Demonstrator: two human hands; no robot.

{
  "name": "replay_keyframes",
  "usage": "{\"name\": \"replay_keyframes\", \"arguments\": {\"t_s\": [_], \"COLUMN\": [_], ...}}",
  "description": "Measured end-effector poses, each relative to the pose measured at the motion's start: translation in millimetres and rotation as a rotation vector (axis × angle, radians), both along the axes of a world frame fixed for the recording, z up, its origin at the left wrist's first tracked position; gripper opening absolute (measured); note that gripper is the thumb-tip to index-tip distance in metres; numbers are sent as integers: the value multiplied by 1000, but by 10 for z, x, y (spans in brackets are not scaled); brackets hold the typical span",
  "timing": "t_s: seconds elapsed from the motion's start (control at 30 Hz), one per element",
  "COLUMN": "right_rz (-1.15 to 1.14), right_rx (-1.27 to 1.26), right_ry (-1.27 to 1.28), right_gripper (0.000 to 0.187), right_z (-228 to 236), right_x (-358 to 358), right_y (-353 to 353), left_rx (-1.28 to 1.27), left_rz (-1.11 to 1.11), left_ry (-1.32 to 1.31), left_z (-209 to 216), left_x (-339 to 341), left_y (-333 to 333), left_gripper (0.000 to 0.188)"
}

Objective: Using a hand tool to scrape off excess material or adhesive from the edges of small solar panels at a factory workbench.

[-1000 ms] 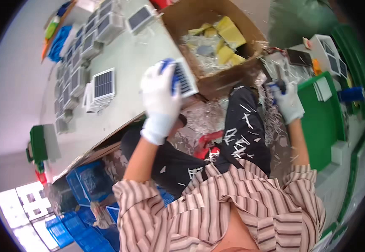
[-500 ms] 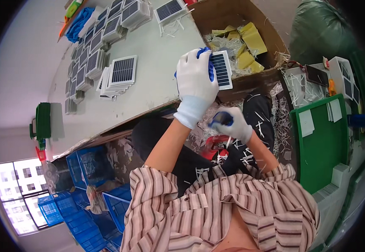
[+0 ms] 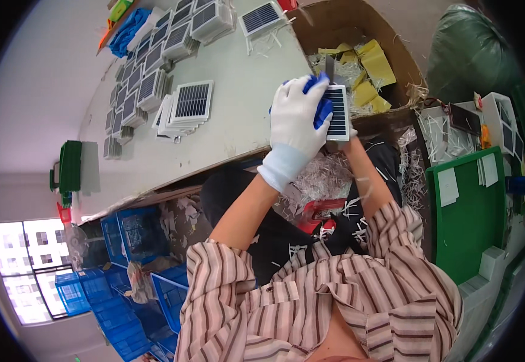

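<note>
Left hand point(image 3: 299, 117), in a white glove with blue-coated fingertips, is clamped around a small solar panel point(image 3: 337, 113), held up over the near edge of the worktop point(image 3: 226, 127). The panel faces the camera, dark cells with thin grid lines, white frame. Right hand is almost wholly hidden behind the left hand and the panel; only its forearm shows below, so its grip cannot be told. A thin dark blade-like tip point(image 3: 329, 67) sticks up just above the panel. Directly beyond: an open cardboard box point(image 3: 389, 42) holding yellow pieces and pale shreds. On the worktop, a stack of larger panels point(image 3: 187, 105) lies well to the left, with rows of smaller panels point(image 3: 148, 72) farther back. Shredded white strips lie across the lap.
</note>
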State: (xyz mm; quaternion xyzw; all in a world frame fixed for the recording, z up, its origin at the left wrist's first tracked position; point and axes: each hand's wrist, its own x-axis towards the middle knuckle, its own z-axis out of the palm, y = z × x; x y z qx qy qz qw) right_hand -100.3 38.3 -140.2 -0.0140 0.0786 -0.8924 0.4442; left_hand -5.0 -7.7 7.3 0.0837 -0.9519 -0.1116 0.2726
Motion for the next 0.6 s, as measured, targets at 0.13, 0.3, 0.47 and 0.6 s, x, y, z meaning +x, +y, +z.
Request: {"name": "replay_keyframes", "arguments": {"t_s": [0.13, 0.3, 0.47, 0.6], "right_rz": [-181, -121, 168, -201], "right_rx": [625, 593, 481, 611], "right_ry": [1051, 1112, 1428, 832], "right_gripper": [20, 18, 13, 34], "right_z": [11, 204, 323, 104], "right_x": [81, 31, 537, 740], "right_y": [499, 495, 856, 769], "left_rx": [-118, -27, -21, -73], "left_rz": [159, 126, 150, 216], "left_ry": [-100, 33, 58, 57], "left_z": [130, -17, -82, -29], "left_x": [41, -36, -72, -79], "left_y": [-70, 40, 97, 120], "left_gripper": [40, 33, 35, 37]}}
